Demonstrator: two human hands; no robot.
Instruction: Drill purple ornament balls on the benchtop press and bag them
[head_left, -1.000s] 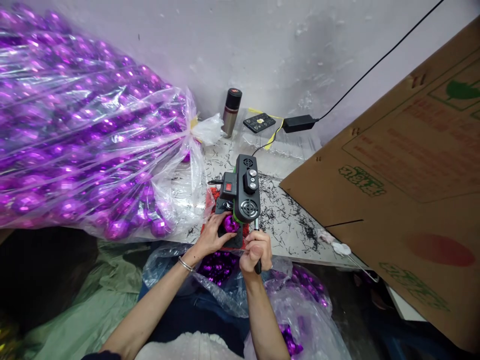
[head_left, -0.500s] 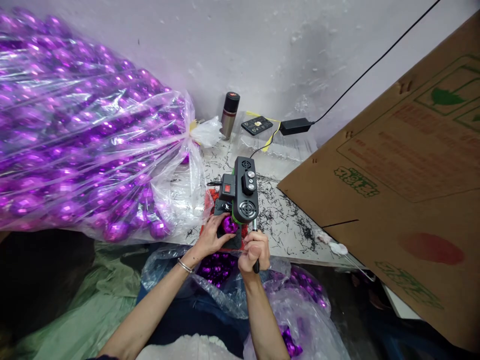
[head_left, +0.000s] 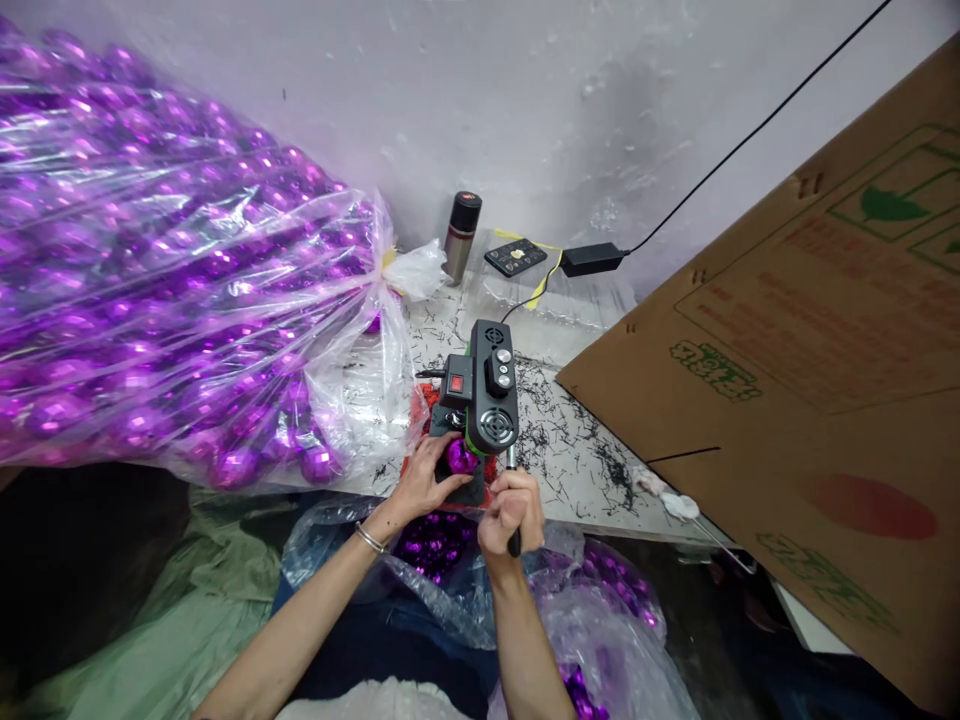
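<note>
A shiny purple ball (head_left: 461, 456) sits under the front end of a small black bench machine (head_left: 493, 390) with a red switch. My left hand (head_left: 426, 482) pinches the ball from its left side, thumb in front and fingers behind. Wrapped round the black-gripped lever (head_left: 514, 541) at the machine's right side is my right hand (head_left: 511, 512). Where the ball meets the machine is hidden by the machine's head. Under the machine's base shows a red mat (head_left: 415, 455).
A large clear bag of purple balls (head_left: 180, 300) fills the left. Behind stand a flask (head_left: 460, 240), a phone (head_left: 515, 257) and a black power adapter (head_left: 592, 260). A cardboard box (head_left: 787, 380) leans in from the right. Black bits litter the table (head_left: 555, 495). More purple pieces (head_left: 435, 545) lie in plastic on the lap.
The view has tilted a little, so everything sits slightly lower in the picture. Both hands keep their holds on the ball and the lever.
</note>
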